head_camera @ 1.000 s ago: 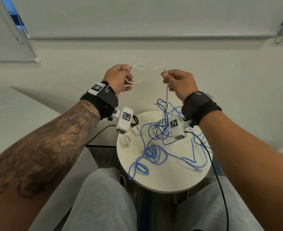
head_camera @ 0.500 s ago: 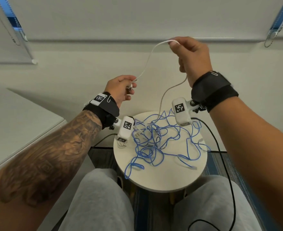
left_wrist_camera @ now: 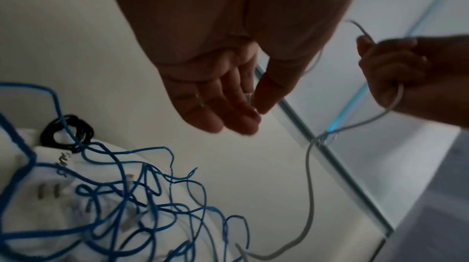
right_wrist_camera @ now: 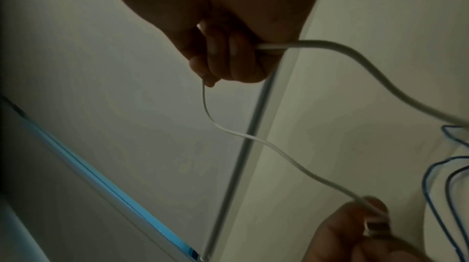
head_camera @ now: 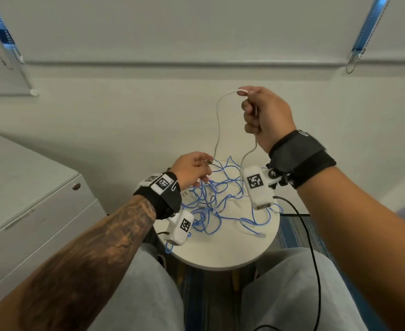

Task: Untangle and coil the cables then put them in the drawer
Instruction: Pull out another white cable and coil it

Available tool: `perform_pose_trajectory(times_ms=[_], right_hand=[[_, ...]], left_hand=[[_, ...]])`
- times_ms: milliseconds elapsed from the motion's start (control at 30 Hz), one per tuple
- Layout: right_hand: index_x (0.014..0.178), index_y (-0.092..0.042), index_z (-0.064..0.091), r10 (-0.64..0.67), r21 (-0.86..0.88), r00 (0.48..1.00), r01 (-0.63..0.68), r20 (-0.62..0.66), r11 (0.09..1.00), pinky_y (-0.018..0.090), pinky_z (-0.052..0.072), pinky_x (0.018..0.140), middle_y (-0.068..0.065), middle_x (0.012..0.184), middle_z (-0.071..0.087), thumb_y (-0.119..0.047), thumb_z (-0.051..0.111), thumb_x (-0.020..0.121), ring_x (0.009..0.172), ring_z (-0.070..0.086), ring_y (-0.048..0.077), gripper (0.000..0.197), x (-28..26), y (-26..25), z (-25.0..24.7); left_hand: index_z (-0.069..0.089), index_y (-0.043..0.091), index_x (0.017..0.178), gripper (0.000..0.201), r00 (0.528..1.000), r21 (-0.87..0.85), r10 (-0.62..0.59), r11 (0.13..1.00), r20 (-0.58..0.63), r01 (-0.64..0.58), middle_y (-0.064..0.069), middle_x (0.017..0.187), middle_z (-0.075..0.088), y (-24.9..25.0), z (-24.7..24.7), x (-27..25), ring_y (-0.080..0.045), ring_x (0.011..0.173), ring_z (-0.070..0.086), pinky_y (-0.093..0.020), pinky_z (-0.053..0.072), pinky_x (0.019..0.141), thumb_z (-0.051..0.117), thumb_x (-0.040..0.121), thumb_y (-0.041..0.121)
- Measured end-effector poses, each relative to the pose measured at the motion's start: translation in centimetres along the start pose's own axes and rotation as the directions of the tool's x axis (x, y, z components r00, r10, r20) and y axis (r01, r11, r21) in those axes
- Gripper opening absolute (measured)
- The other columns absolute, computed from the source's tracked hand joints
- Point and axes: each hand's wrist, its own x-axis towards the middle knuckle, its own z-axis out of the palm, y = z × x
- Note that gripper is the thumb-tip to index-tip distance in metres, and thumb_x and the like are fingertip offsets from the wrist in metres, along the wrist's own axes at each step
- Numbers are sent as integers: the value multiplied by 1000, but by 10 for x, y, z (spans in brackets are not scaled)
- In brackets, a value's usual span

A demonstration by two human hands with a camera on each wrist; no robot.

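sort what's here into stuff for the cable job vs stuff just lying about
For the job:
- white cable, held by right hand and left hand
- blue cable, tangled on the table
- drawer cabinet

Lying about:
- round table
- black coil
- blind chain

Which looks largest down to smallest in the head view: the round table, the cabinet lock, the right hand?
1. Round table.
2. Right hand, though nearness to the camera enlarges it.
3. Cabinet lock, by far the smallest.
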Motion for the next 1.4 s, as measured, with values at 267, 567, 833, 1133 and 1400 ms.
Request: perform_pose_trajectory(times_ms=[267,567,833,1133,1400], right_hand=[[85,-14,68,-30,-426,994,-17,-105,905,22,30,44,0,64,60,-11,50,93,47,41,13,21,-11,9,-40],[132,-22,61,177,-754,906,198,384,626,32,39,111,-4,130,66,-31,57,99,122,58,10,35,-53,65,-22],[101,-1,64,181,-518,941,-7,286,855,25,45,58,2,61,54,-16,62,97,52,49,14,15,-70,81,-24],[90,-6,69,39,-592,967,121,251,797,13,42,61,-7,65,64,-4,69,88,55,53,-1,3,-59,73,-24],[84,-7,68,-25,-581,981,136,194,803,15,42,60,-7,65,64,-18,77,86,57,52,3,14,-50,82,-35]], left_hand=[[76,18,98,11,980,43,126,992,-157,-120,8,85,71,-19,4,-17,-2,73,63,-17,49,67,67,91,20],[55,13,100,11,998,-598,45,801,34,-16,-8,79,67,21,-6,-29,-16,61,61,-26,48,51,49,98,4],[58,11,99,18,992,-604,-38,795,-122,-44,-9,79,63,6,-23,-31,-18,64,60,-32,53,57,48,94,-2],[71,1,95,31,975,44,182,981,125,-189,-5,89,73,4,11,-55,-7,92,67,-12,47,84,51,101,23],[59,6,80,29,941,-345,-51,923,334,173,3,52,27,9,14,-62,-14,46,31,-34,47,62,40,99,17]])
